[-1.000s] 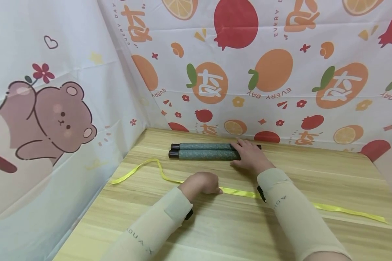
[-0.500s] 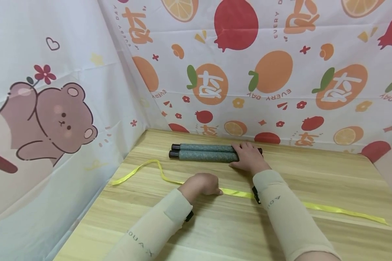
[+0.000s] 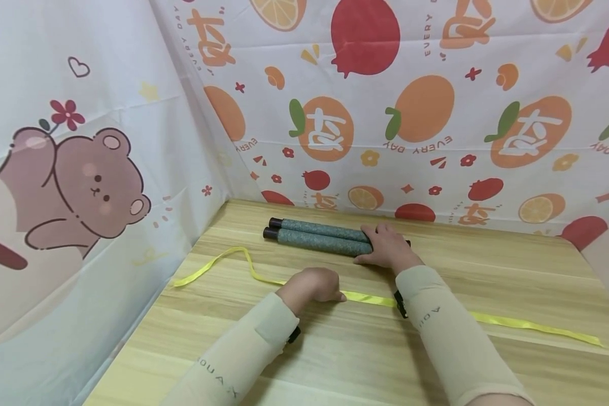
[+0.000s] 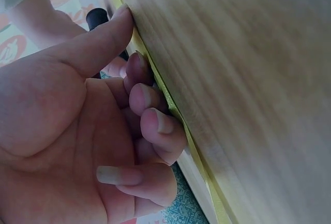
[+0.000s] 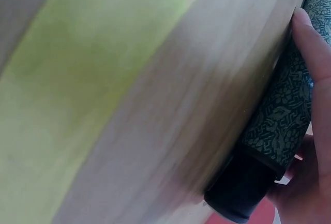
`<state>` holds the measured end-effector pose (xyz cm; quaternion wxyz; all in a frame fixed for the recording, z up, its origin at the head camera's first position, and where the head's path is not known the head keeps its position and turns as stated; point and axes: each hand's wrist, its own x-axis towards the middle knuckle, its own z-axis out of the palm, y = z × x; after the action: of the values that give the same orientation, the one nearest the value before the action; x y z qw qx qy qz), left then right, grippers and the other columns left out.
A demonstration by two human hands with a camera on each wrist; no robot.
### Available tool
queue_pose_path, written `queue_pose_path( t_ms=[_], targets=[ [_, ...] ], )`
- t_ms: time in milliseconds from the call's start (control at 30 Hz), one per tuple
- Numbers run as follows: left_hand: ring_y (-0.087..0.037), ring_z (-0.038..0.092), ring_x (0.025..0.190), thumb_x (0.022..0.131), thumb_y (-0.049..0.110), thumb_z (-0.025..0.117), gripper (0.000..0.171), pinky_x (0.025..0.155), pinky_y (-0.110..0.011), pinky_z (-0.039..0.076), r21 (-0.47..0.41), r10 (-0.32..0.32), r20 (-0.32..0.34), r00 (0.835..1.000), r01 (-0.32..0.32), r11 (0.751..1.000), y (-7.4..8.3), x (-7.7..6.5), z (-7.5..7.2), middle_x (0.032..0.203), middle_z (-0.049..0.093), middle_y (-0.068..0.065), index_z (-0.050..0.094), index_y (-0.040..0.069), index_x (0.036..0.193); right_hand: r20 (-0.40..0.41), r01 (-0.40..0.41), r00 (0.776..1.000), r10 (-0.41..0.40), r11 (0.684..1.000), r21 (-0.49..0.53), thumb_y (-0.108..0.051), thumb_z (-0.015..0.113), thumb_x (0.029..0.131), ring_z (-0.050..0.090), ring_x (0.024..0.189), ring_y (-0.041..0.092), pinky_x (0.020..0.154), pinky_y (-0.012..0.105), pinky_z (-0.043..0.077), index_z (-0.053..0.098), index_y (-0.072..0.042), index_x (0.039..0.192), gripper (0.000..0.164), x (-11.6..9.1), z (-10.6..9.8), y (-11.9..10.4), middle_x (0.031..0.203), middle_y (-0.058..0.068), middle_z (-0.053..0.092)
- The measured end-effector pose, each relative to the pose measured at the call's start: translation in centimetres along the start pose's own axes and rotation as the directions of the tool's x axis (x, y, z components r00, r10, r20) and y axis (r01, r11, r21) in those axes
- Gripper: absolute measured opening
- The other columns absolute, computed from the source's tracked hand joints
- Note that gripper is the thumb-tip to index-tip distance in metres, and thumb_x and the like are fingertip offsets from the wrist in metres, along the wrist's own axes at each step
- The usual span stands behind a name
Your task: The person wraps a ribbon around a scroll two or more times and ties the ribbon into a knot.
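Note:
A green patterned scroll [image 3: 317, 237], wound into two rolls side by side with black end knobs, lies at the back of the table. My right hand [image 3: 385, 246] grips its right part, the thumb along the near roll; the right wrist view shows a black end knob [image 5: 243, 185] below the hand. A long yellow ribbon [image 3: 367, 299] stretches across the table in front of the scroll. Over it rests my left hand [image 3: 314, 283], still, fingers loosely curled. The left wrist view shows its fingertips and thumb tip against the ribbon [image 4: 178, 113], with no pinch visible.
The wooden table [image 3: 345, 361] meets a fruit-print cloth [image 3: 421, 141] at the back and a bear-print cloth [image 3: 88, 186] at the left. The ribbon's wavy left end lies near the table's left edge, while part of the ribbon passes beneath the right forearm.
The scroll has turned slightly under my right hand: its left ends have shifted away from me and its right part lies a little nearer. My left hand and the ribbon stay put.

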<state>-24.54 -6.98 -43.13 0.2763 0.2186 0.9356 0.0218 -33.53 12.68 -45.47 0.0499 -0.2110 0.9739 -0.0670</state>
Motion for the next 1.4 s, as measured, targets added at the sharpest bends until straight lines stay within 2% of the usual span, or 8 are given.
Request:
queue_pose_path(
  t_ms=[200,367,667,1000,1167,1400],
  targets=[
    [-0.017,0.061,0.091,0.09,0.047,0.056,0.038,0.087,-0.041,0.05,0.002,0.006,-0.005,1.0,-0.006,1.0,0.1,0.0,-0.1,0.109,0.07,-0.005,0.072,0.013,0.09,0.008,0.005,1.0,-0.005,1.0,0.001,-0.074,0.061,0.069,0.042,0.116,0.035,0.095,0.059,0.041,0.037,-0.018,0.143,0.096,-0.1,0.1,0.0,0.129,0.018,0.049],
    [-0.017,0.061,0.089,0.09,0.048,0.056,0.04,0.088,-0.041,0.05,0.001,0.006,-0.011,1.0,-0.006,1.0,0.0,-0.2,-0.1,0.11,0.07,-0.005,0.071,0.011,0.094,0.011,0.017,1.0,-0.017,1.0,0.002,-0.072,0.062,0.07,0.048,0.109,0.031,0.094,0.056,0.043,0.041,-0.015,0.137,0.09,-0.6,-0.2,-0.6,0.123,0.016,0.055],
    [-0.014,0.059,0.084,0.09,0.047,0.055,0.039,0.085,-0.04,0.05,-0.012,-0.002,-0.014,1.0,0.002,1.0,0.1,-0.3,0.0,0.109,0.07,-0.004,0.072,0.013,0.095,0.012,0.009,1.0,-0.009,1.0,-0.026,-0.066,0.061,0.073,0.058,0.094,0.028,0.083,0.05,0.051,0.04,-0.01,0.134,0.085,-1.7,-0.8,-1.9,0.119,0.016,0.059],
    [-0.017,0.061,0.088,0.09,0.049,0.055,0.041,0.085,-0.042,0.051,-0.018,-0.019,-0.037,0.999,0.018,1.0,-0.1,-0.2,0.5,0.11,0.069,-0.007,0.07,0.011,0.093,-0.064,-0.014,0.998,0.011,0.999,-0.052,-0.066,0.06,0.071,0.057,0.078,0.023,0.07,0.045,0.052,0.047,-0.013,0.117,0.072,-2.7,-0.2,-2.9,0.101,0.009,0.062],
    [-0.017,0.061,0.087,0.089,0.052,0.054,0.044,0.083,-0.042,0.051,-0.047,-0.027,-0.044,0.999,0.025,0.999,-0.1,-0.2,0.5,0.108,0.069,-0.006,0.069,0.011,0.094,-0.09,-0.037,0.995,0.034,0.999,-0.035,-0.067,0.061,0.071,0.055,0.075,0.022,0.068,0.043,0.052,0.047,-0.014,0.117,0.071,-3.4,-0.2,-3.1,0.099,0.008,0.061],
    [-0.016,0.06,0.083,0.09,0.053,0.052,0.046,0.08,-0.042,0.051,-0.047,-0.007,-0.081,0.997,0.003,0.999,-0.2,-0.6,0.6,0.099,0.069,-0.005,0.069,0.011,0.092,-0.177,-0.04,0.983,0.041,0.999,0.011,-0.071,0.059,0.071,0.056,0.077,0.025,0.069,0.046,0.052,0.046,-0.015,0.122,0.076,-4.6,-0.2,-3.3,0.1,0.007,0.061]
  ],
)
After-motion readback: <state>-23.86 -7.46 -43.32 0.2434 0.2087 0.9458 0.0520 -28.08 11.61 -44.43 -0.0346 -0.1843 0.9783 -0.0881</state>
